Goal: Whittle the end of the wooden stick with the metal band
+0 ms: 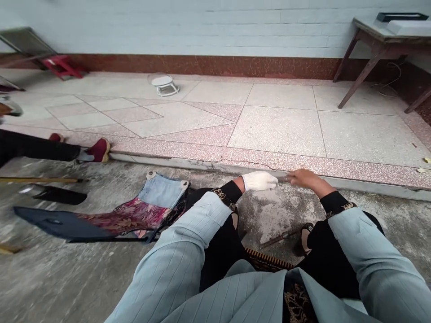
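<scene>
My left hand, in a white knit glove, closes on one end of a short grey-brown bar. My bare right hand grips the other end, fingers wrapped round it. Both hands are in front of my knees, by the edge of the tiled step. The bar's exact kind cannot be made out, since the hands cover much of it. On the concrete between my feet lies a thin dark rod.
To my left is a low folding chair with denim and floral cloth. Beyond it lie a black cylinder and a yellow stick. Another person's leg reaches in. A white stool, a red stool and a table stand behind.
</scene>
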